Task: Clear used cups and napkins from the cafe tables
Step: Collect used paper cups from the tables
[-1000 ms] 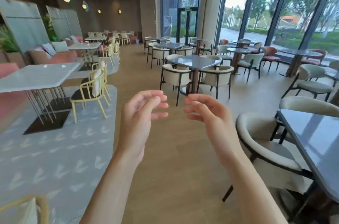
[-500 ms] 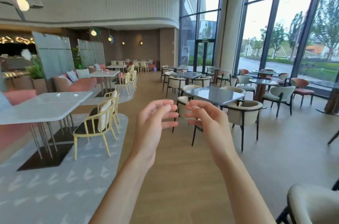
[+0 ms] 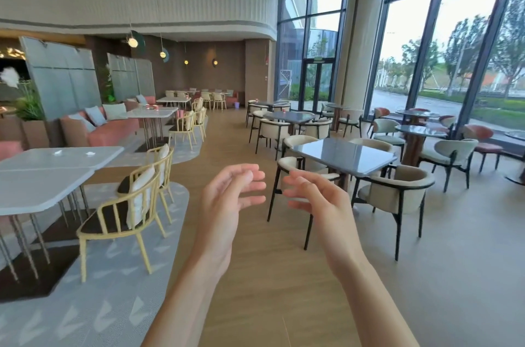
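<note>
Two crumpled white napkins [image 3: 58, 151] lie on the pale table [image 3: 42, 176] at the left, near its far edge; small red cups [image 3: 283, 111] stand on tables further down the room, on the dark table [image 3: 289, 117] and on the white table [image 3: 152, 112] by the pink sofa [image 3: 110, 130]. Nothing is picked up yet. The left hand [image 3: 227, 204] and right hand [image 3: 321, 204] are raised over the wooden aisle, fingers loosely curled, holding nothing. This looks like the approach step. Next she must turn left and reach over the yellow chair [image 3: 125, 213], which stands tucked against that table's near side. The closer dark square table [image 3: 343, 155] appears bare; cream armchairs [image 3: 395, 193] crowd round it.
</note>
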